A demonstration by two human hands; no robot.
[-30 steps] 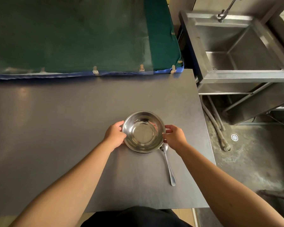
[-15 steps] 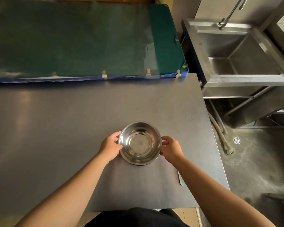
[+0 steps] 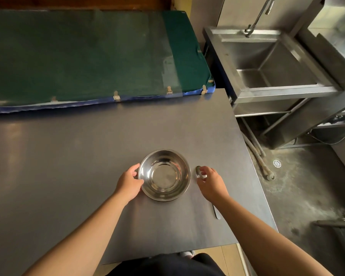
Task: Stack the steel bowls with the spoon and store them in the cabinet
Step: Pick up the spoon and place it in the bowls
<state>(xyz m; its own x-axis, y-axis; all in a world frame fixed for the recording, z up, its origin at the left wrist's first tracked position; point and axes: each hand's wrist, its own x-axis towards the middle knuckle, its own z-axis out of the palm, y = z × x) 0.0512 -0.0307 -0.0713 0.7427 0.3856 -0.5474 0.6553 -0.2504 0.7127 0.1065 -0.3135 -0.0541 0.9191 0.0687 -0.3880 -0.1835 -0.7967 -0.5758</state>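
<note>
- The steel bowls (image 3: 164,174) stand upright on the dark desk (image 3: 68,156), near its front right part. They look already nested one in the other, though I cannot count how many there are.
- The left hand (image 3: 128,183) rests against the left rim of the bowls, fingers curved on the wall, so it steadies the stack.
- The right hand (image 3: 211,181) is just beside the bowls on the right and not touching them. Its fingers are closing on the head of the spoon (image 3: 199,172); whether the grip is already firm, I cannot tell.
- The spoon lies on the desk to the right of the bowls. Most of the handle is hidden under the right wrist, and only its end shows nearer the front edge.
- As I judge it, the stacking of the bowls is done, and the step in hand is to take the spoon.
- What is left: put the spoon in the top bowl, lift all together, and carry it to the cabinet, which is not visible here.
</note>
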